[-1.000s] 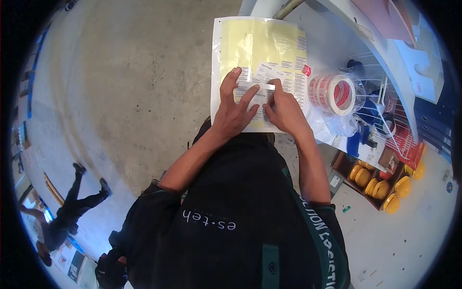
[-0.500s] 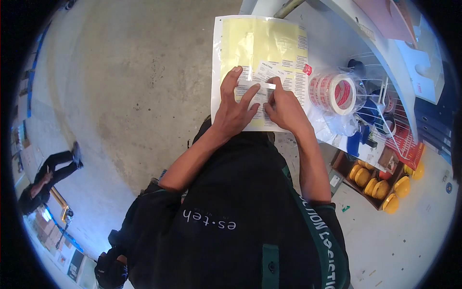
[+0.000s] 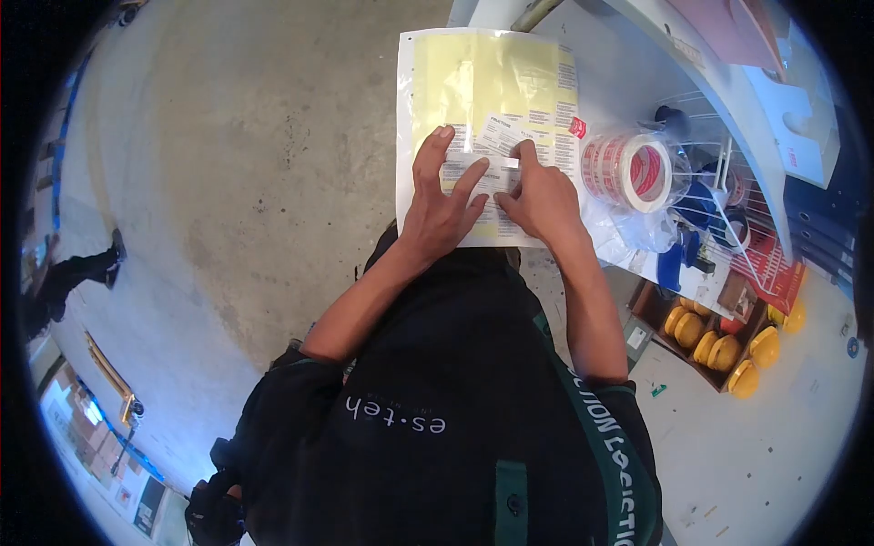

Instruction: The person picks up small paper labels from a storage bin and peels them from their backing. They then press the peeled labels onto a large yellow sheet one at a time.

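A backing sheet of labels, yellow in large part and with rows of small printed labels, lies in front of me. My left hand rests on it, fingers spread, the index fingertip at a narrow white strip. My right hand touches the sheet from the right, index finger stretched over the strip's right end, thumb apart and lower down, other fingers curled and partly hidden. Just above the strip, a larger white printed label sits tilted. Both hands partly cover the labels beneath.
Right of the sheet stand rolls of printed tape in clear plastic, beside a white wire rack. Lower right, a box contains several yellow rounded objects. A person's dark-clothed leg shows at far left.
Sheet and hands appear slightly further left and up in view. Both hands keep nearly the same pose over the strip. The person at far left has moved toward the view's edge.
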Available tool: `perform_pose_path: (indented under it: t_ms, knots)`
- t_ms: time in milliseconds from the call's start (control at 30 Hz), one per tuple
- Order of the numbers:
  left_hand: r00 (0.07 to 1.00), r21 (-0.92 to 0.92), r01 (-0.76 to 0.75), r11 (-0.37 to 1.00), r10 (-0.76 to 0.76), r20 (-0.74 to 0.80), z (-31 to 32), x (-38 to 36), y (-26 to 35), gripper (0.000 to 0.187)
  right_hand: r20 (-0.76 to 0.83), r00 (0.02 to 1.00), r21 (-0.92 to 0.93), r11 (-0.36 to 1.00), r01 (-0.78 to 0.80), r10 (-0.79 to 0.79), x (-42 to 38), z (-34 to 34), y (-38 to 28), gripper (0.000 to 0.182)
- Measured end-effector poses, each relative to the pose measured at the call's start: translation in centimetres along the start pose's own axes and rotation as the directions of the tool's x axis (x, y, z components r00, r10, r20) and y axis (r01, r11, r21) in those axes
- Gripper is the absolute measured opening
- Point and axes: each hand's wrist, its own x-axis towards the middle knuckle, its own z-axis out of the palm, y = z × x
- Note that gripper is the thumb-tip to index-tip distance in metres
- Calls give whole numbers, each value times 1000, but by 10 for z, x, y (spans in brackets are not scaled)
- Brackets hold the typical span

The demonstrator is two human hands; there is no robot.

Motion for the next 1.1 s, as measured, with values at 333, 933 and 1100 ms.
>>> perform_pose_path:
  t_ms: [333, 933, 1100]
  knots:
    - [1000, 0, 4, 1000, -4, -7, 1, -2, -1, 77, -34, 994, -111, 988, -109, 106, -1, -7, 5, 67]
    - [999, 10, 34, 999, -34, 9, -3, 1, -1, 78, 50, 999, 339, 940, -37, 22, -10, -8, 41, 44]
    - [999, 3, 35, 999, -35, 10, -3, 1, -1, 77, 22, 1000, 383, 923, -29, 22, -17, -10, 40, 45]
